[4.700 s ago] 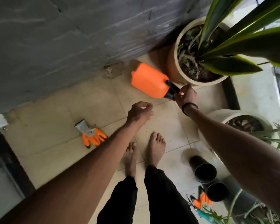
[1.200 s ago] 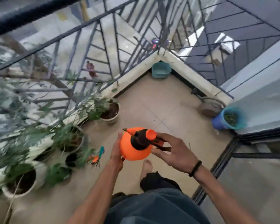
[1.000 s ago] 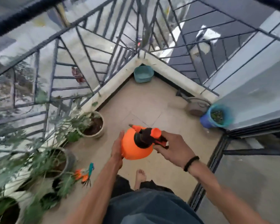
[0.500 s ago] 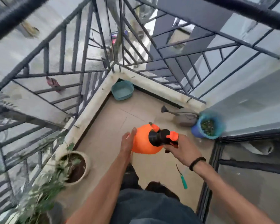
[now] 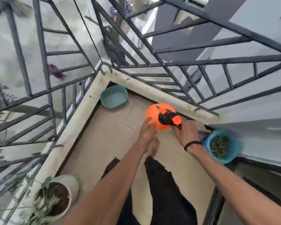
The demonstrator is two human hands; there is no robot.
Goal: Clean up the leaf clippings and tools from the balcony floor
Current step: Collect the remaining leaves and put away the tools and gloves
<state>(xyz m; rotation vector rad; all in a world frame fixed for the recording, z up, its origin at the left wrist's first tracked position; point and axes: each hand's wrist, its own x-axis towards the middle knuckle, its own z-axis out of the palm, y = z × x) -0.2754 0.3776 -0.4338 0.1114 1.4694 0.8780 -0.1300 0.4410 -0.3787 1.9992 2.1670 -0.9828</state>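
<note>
Item: orange pressure sprayer point(image 5: 154, 116), held above the balcony floor point(image 5: 104, 143) near the corner. Black pump head with orange knob toward me; nozzle tip pointing away, toward the railing. My right hand point(image 5: 186, 133) grips the handle; my left hand point(image 5: 147, 131) rests flat-fingered against the tank. No legible label.

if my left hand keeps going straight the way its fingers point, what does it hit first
It already touches the orange sprayer, which the right hand grips by its black top. Your left hand would just push against the sprayer's side. What lies beyond, toward the ledge, is unclear in depth.
</note>
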